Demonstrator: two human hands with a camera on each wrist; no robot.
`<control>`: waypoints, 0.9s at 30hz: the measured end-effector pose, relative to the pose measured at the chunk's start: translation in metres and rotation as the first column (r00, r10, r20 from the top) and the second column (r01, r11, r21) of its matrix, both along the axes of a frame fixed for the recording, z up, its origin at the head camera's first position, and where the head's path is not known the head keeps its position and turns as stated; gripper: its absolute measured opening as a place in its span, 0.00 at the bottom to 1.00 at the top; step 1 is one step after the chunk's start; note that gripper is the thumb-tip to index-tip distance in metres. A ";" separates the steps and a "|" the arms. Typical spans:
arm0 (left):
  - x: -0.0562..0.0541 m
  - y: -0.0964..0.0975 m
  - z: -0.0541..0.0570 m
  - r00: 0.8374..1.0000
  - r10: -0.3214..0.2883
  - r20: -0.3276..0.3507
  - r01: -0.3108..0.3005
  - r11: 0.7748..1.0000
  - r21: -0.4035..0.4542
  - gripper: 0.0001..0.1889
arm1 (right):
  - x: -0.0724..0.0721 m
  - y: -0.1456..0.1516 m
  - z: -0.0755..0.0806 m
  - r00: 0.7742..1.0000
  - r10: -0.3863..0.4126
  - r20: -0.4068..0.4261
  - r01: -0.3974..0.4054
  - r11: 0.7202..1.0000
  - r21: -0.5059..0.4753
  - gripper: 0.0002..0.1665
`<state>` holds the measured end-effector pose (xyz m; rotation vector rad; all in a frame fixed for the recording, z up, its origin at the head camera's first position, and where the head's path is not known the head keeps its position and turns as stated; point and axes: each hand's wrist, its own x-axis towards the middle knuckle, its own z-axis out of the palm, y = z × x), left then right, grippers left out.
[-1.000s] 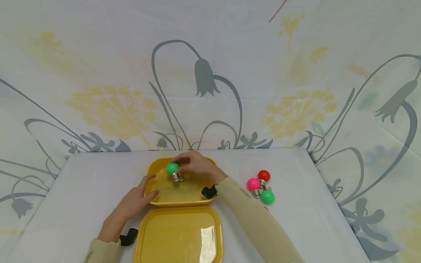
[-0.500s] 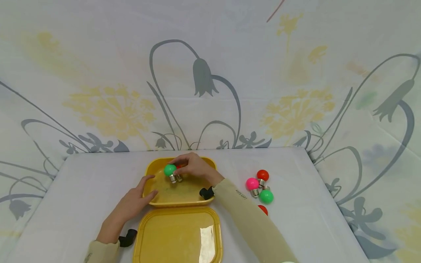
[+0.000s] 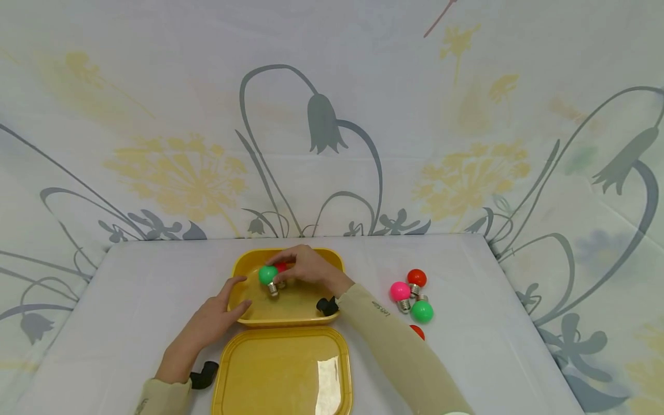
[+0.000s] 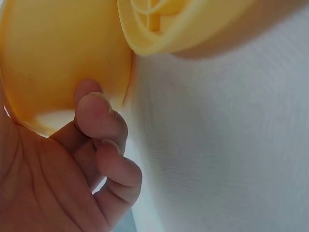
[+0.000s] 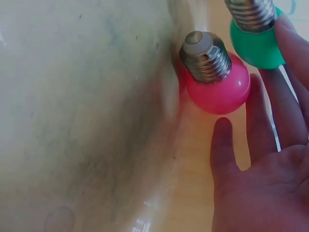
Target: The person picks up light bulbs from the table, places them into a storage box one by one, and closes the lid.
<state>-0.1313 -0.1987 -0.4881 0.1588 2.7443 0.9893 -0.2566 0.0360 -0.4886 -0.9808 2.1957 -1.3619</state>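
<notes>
Green bulb (image 3: 268, 275) lower in the tray (image 3: 285, 323), still pinched.
Over the last second the right hand (image 3: 307, 265) has brought it a little toward the tray's near side, and its metal base now stands clear of the pink bulb (image 5: 217, 89) behind it, in the tray too. I'd judge the placing nearly done, though thumb and fingertip keep hold of the bulb; I can't tell whether it touches the tray floor. The left hand (image 3: 210, 317) has stayed at the tray's left rim, thumb and forefinger spread, the other fingers loosely bent, holding nothing. The lid (image 3: 275, 369) lies just in front of the tray. Right of the tray are four loose bulbs (image 3: 417, 278), the nearest one showing more past the sleeve (image 3: 399, 340) than before.
</notes>
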 end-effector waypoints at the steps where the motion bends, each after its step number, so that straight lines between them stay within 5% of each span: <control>1: 0.000 0.000 0.000 1.000 0.000 0.003 0.000 1.000 0.002 0.31 | 0.000 0.000 0.000 1.000 0.006 0.005 -0.006 1.000 0.008 0.20; 12: 0.000 -0.001 0.000 1.000 -0.003 -0.002 0.003 1.000 0.013 0.31 | 0.001 0.000 0.000 0.997 0.066 0.043 -0.067 0.997 0.029 0.22; 27: -0.001 -0.003 -0.002 1.000 -0.012 -0.004 0.012 0.999 0.036 0.33 | 0.000 0.001 0.009 1.000 0.014 -0.013 -0.014 1.000 -0.003 0.20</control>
